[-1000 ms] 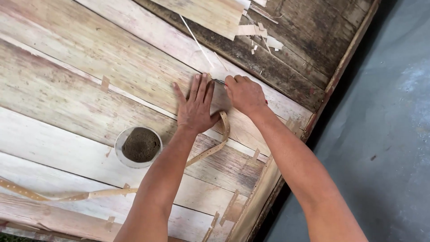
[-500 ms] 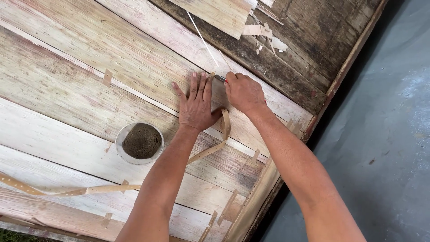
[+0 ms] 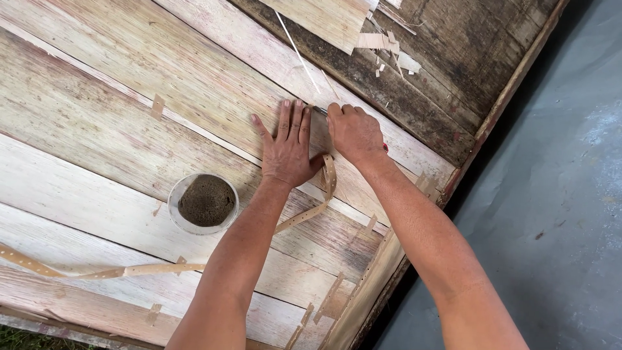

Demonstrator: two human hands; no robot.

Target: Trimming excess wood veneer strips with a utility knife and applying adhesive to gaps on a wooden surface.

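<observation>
Now we press our left hand [image 3: 287, 148] flat and open on the veneer sheet [image 3: 194, 97] while our right hand [image 3: 355, 133] grips what looks like a small blade [image 3: 319, 111], mid-cut beside the perforated tape [image 3: 327, 178], so the next stroke needs steady pressure.

Grey concrete floor [image 3: 557, 194], daylight

The right hand [image 3: 355, 133] hides most of its thin tool [image 3: 320, 111], kind unclear.
</observation>
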